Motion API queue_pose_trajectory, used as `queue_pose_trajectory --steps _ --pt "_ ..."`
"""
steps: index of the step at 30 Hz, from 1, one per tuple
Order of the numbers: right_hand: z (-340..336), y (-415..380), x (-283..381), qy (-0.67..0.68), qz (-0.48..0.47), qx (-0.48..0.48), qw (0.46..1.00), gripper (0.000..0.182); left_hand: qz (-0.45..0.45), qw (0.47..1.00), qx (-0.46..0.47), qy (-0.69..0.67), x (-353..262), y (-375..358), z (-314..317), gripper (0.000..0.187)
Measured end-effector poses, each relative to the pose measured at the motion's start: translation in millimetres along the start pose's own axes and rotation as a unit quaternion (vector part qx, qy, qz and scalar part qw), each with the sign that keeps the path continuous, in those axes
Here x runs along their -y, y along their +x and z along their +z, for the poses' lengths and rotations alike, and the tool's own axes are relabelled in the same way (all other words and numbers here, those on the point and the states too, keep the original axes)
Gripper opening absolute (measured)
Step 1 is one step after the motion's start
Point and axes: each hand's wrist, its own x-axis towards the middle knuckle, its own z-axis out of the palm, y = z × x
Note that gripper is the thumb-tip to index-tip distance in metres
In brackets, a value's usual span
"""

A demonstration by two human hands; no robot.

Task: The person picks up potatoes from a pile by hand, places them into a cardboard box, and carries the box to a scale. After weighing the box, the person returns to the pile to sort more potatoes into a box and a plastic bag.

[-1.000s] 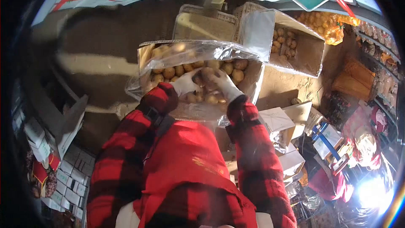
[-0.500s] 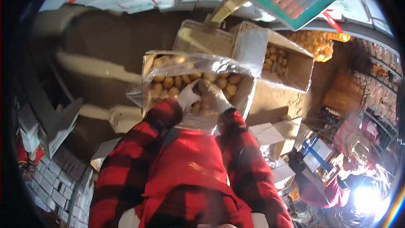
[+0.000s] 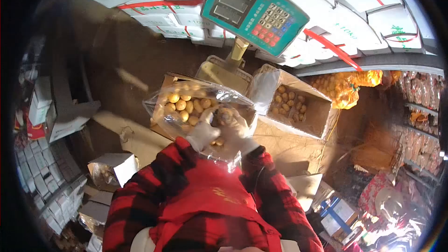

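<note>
A cardboard box [image 3: 161, 88] lined with clear plastic film [image 3: 217, 94] stands before me, filled with yellowish-brown potatoes [image 3: 188, 106]. Both my hands wear whitish gloves and work inside it. My right hand [image 3: 237, 128] is closed round a darker, shaded potato [image 3: 225, 115]. Against that potato's left side, my left hand [image 3: 204, 133] bends its fingers, so both hands have hold of it. The fingertips are partly hidden by shadow and by the potato. Some film lies over the box's left side and near rim.
A second box [image 3: 322, 119] of potatoes stands to the right. Behind is a scale with a green display [image 3: 256, 11] on a post. White cartons [image 3: 196, 21] line the back, beside orange net sacks [image 3: 333, 91]. Smaller open boxes [image 3: 114, 168] stand at lower left.
My view has shifted, so more of the scale display and cartons shows. Both hands stay around the dark potato in the box. The film now lies further back, uncovering more potatoes at the left.
</note>
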Motion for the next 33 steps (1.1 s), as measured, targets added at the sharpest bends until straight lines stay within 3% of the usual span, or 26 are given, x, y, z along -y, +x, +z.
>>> queue_pose_trajectory --steps 3,5,6,8,9,11,13,14,16,17,19,20,21,22,23,24,25,27,28,29,30,31,33 --pt "-16 -50 60 0.041 -0.014 -0.015 0.999 0.06 0.125 0.977 0.013 -0.172 -29 -4 57 0.07" --pt "-32 -84 100 0.066 -0.031 -0.03 0.997 0.06 0.153 0.988 -0.036 0.001 -74 -8 89 0.061" --pt "-35 -98 126 0.028 -0.044 -0.07 0.996 0.063 0.081 0.995 -0.014 -0.056 -93 -9 107 0.059" --pt "-64 -117 162 -0.022 -0.068 -0.15 0.986 0.069 0.148 0.985 0.039 -0.079 -86 18 161 0.066" --pt "-89 -126 172 -0.037 -0.075 -0.189 0.978 0.071 0.131 0.989 0.056 -0.03 -82 32 189 0.073" --pt "-117 -132 202 -0.04 -0.089 -0.171 0.98 0.072 0.03 0.99 0.132 0.037 -106 47 216 0.08" --pt "-179 -121 195 -0.222 -0.115 -0.261 0.932 0.076 0.122 0.979 0.083 0.139 -100 34 233 0.083" --pt "-208 -128 186 -0.462 -0.089 -0.367 0.803 0.079 0.154 0.977 0.078 0.128 -83 23 227 0.079" --pt "-246 -151 162 -0.467 -0.098 -0.429 0.767 0.076 0.2 0.971 0.09 0.091 -41 3 206 0.068" --pt "-222 -164 164 -0.351 -0.078 -0.447 0.819 0.074 0.21 0.97 0.108 0.063 -11 -9 187 0.062" --pt "-179 -184 147 -0.277 -0.025 -0.457 0.845 0.059 0.063 0.989 0.126 0.048 16 -45 123 0.059" --pt "-186 -190 116 -0.349 -0.019 -0.451 0.821 0.041 0.008 0.995 0.101 0.019 35 -58 98 0.054" --pt "-172 -200 94 -0.359 0.005 -0.408 0.839 0.034 -0.043 0.996 0.074 -0.011 53 -67 75 0.05" --pt "-121 -203 98 -0.456 0.052 -0.338 0.821 0.035 -0.052 0.998 0.024 0.001 67 -75 51 0.047" --pt "-92 -197 89 -0.386 0.143 -0.321 0.853 0.034 -0.06 0.998 -0.026 0.013 80 -80 29 0.043" --pt "-77 -195 67 -0.429 0.061 -0.253 0.865 0.034 -0.063 0.994 -0.062 -0.07 98 -80 11 0.043" --pt "-38 -182 69 -0.41 0.069 -0.227 0.881 0.037 -0.066 0.981 -0.099 -0.153 114 -77 -2 0.043" --pt "16 -145 66 -0.354 0.11 -0.167 0.913 0.04 -0.109 0.986 -0.074 -0.106 110 -66 -38 0.043" --pt "0 -124 37 -0.434 0.044 -0.083 0.896 0.041 -0.13 0.986 -0.062 -0.082 104 -64 -54 0.043" --pt "-22 -91 6 -0.6 -0.086 0.006 0.795 0.043 -0.111 0.987 -0.075 -0.088 99 -66 -61 0.043" --pt "-37 -62 -17 -0.727 -0.21 0.098 0.646 0.046 -0.093 0.987 -0.087 -0.095 93 -70 -65 0.043" --pt "-12 -47 1 -0.784 -0.148 0.141 0.586 0.049 -0.076 0.987 -0.099 -0.101 91 -75 -67 0.043" --pt "4 -7 -30 -0.765 0.012 0.109 0.634 0.052 -0.124 0.968 -0.067 -0.207 96 -87 -67 0.043"
